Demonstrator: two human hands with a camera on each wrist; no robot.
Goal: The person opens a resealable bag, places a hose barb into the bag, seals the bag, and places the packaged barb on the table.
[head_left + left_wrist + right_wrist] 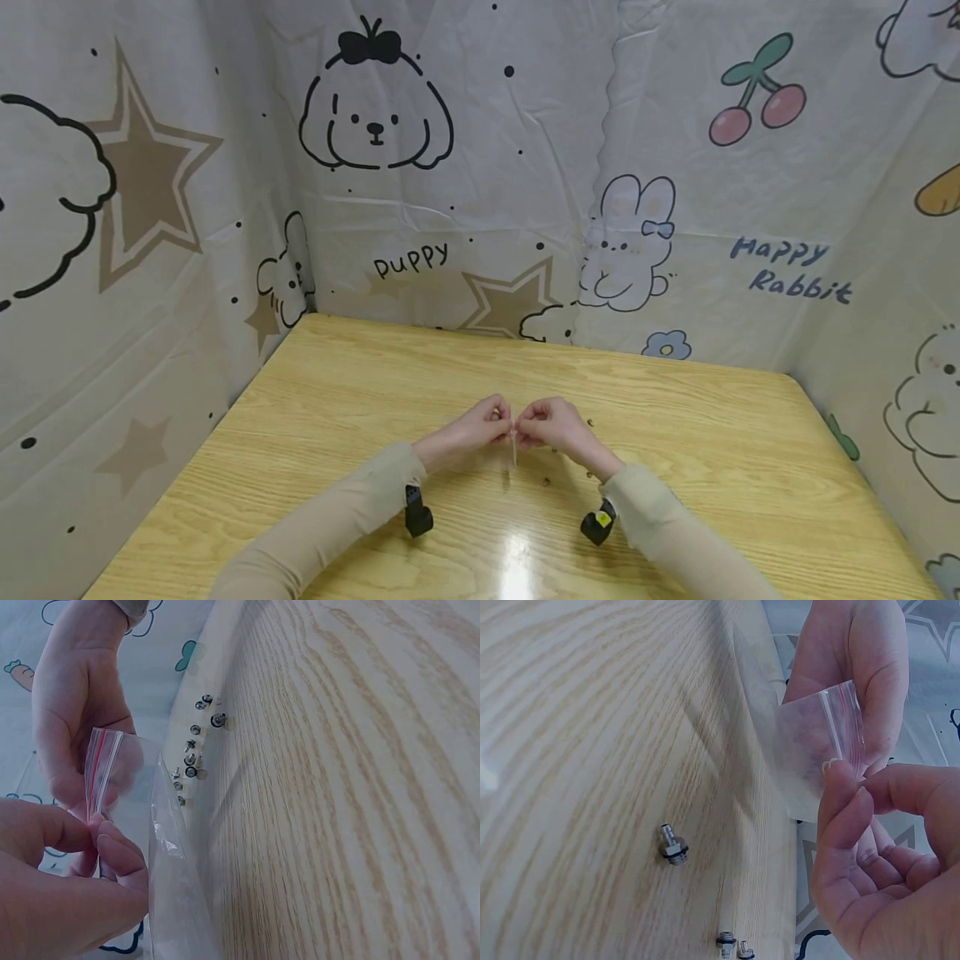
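Observation:
A clear zip-lock bag (169, 840) with a red line along its zip edge hangs upright between the two hands, above the table. My left hand (483, 422) pinches the zip edge between thumb and forefinger. From the other side, my right hand (553, 423) pinches the same edge, as the right wrist view shows. Whether the bag's mouth is parted cannot be made out. Several small metal barbed fittings (190, 772) with dark rings lie loose on the table on the right hand's side; one fitting (673, 846) shows closely in the right wrist view.
The wood-grain table (337, 367) stretches out on all sides of the hands. Printed curtains (487, 167) enclose its back and sides. Black wrist cameras (418, 512) are strapped beneath both sleeves.

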